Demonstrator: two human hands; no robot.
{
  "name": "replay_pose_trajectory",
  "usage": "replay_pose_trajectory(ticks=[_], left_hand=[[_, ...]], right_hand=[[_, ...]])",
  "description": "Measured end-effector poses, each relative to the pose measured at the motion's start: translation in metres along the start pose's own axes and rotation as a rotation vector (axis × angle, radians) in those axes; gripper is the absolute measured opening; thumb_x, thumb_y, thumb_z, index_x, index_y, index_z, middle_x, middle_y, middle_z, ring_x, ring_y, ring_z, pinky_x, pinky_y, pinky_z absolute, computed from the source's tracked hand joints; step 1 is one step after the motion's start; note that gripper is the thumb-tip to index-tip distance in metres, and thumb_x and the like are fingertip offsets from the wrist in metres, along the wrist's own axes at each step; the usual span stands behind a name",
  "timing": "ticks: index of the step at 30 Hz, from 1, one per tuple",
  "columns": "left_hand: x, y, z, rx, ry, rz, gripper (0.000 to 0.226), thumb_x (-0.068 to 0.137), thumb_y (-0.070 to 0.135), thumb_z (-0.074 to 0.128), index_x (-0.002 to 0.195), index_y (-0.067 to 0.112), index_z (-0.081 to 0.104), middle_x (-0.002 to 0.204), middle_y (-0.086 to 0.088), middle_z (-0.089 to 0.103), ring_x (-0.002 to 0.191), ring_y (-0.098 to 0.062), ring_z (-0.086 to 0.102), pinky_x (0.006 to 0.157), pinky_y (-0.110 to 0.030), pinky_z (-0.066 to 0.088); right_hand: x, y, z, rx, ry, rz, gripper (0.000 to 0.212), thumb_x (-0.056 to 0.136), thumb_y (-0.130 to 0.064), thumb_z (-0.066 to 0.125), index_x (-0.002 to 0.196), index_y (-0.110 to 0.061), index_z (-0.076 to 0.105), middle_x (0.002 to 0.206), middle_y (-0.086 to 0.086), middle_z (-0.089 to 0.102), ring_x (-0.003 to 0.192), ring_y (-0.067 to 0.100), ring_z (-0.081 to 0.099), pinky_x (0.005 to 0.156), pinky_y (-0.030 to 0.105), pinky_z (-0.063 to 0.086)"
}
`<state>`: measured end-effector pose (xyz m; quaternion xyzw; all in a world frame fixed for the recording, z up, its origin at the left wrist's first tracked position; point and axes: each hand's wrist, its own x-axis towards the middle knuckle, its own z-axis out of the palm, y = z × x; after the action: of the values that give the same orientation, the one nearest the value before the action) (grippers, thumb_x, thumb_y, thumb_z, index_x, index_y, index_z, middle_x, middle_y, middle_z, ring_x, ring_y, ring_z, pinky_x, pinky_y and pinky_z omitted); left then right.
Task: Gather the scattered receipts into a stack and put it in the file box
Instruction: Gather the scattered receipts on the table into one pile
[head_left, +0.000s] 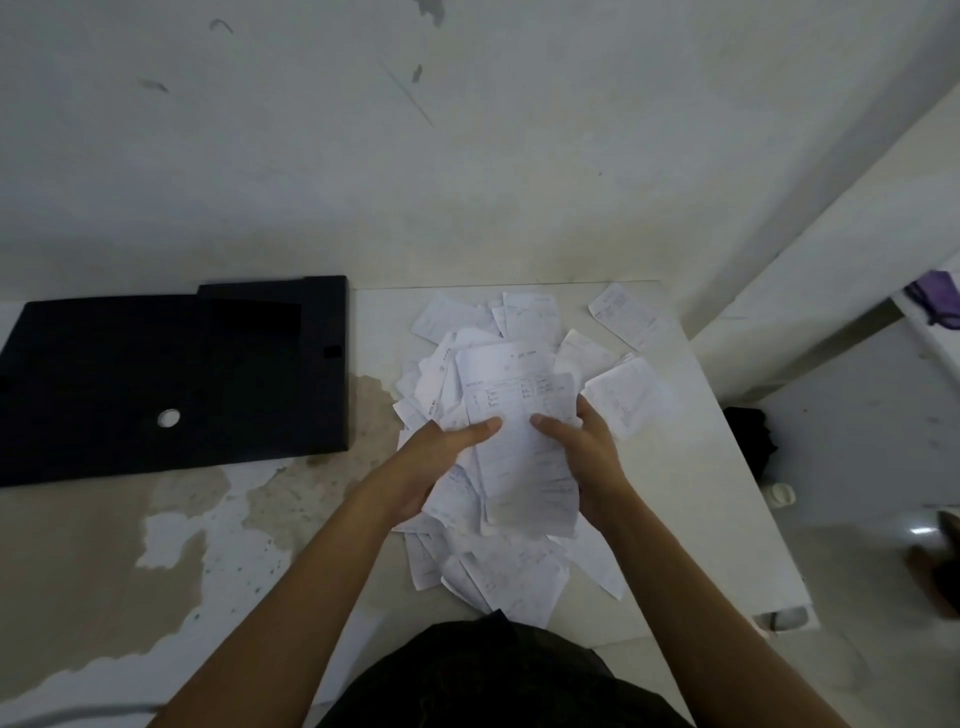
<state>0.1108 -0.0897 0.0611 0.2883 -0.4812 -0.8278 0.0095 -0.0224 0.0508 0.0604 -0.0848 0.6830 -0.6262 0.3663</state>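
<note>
Hands (436, 462) (587, 457) thumbs-up, gripping receipts (519, 415), file box (171, 379) left

A white tabletop (701, 467) carries a heap of receipts (524, 322) (1 apart at its far corner); a black file box (156, 374) lies on the stained, peeling surface (104, 545) alongside.

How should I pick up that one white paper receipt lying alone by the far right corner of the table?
Probably by its right end, coming from the right. The white paper receipt lies flat and thin on the white table, hard to lift from above; that end sits near the table's edge, where it could be slid over and pinched.
</note>
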Motion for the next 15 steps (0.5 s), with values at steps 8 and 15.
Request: replay_pose_trajectory(ticks=[8, 15], left_hand=[[0.007, 0.001, -0.010, -0.162, 0.290, 0.042, 0.048, 0.082, 0.025, 0.076, 0.127, 0.017, 0.061, 0.117, -0.001, 0.072, 0.106, -0.020, 0.068, 0.099, -0.043, 0.051], [0.006, -0.001, -0.024, -0.294, 0.193, 0.056, 0.044, 0.087, 0.014, 0.071, 0.129, 0.018, 0.060, 0.124, -0.005, 0.069, 0.111, -0.023, 0.067, 0.098, -0.050, 0.050]], right_hand=[[-0.004, 0.015, 0.001, 0.019, -0.006, 0.216, 0.033, 0.094, -0.039, 0.062, 0.121, -0.021, 0.063, 0.119, 0.004, 0.071, 0.106, 0.023, 0.069, 0.094, 0.042, 0.056], [-0.001, 0.008, 0.005, -0.054, 0.124, 0.120, 0.022, 0.101, -0.040, 0.047, 0.099, -0.038, 0.069, 0.094, -0.008, 0.074, 0.085, 0.017, 0.069, 0.070, 0.037, 0.060]])
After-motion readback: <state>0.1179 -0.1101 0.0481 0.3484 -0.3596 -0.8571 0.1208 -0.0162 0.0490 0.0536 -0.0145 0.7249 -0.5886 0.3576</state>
